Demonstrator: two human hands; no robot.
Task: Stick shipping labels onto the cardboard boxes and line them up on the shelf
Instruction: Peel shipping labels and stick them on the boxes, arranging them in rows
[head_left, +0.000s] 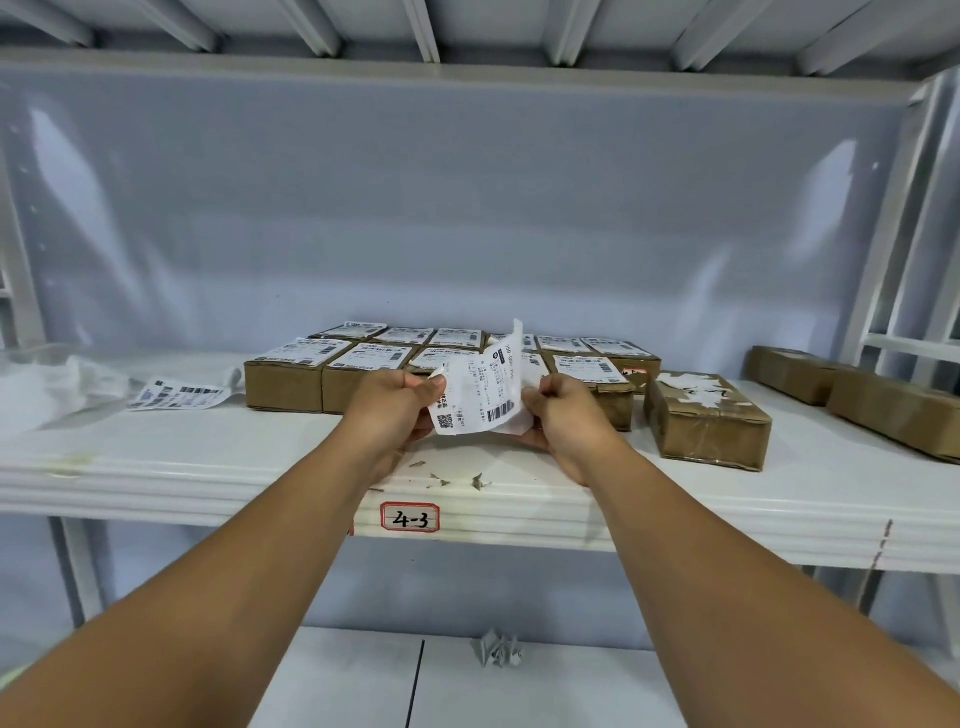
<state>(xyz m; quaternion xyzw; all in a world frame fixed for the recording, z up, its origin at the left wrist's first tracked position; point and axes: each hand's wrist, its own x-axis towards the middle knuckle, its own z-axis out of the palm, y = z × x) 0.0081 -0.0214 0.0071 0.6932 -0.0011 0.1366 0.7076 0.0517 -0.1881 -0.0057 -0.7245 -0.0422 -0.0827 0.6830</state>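
Observation:
A white shipping label (480, 392) with barcodes is held upright above the white shelf (208, 462). My left hand (392, 410) pinches its left edge and my right hand (563, 418) pinches its right side, where the sheet curls away from a backing. Behind the label, several labelled cardboard boxes (363, 364) stand in two tight rows. To the right lies a lone brown box (706, 421) with torn white label remains on top.
More brown boxes (857, 400) lie at the far right by the shelf upright. A loose label sheet (179, 396) and crumpled white plastic (57, 384) lie at the left. Paper scraps (457, 480) dot the shelf front. A crumpled paper ball (497, 649) lies below.

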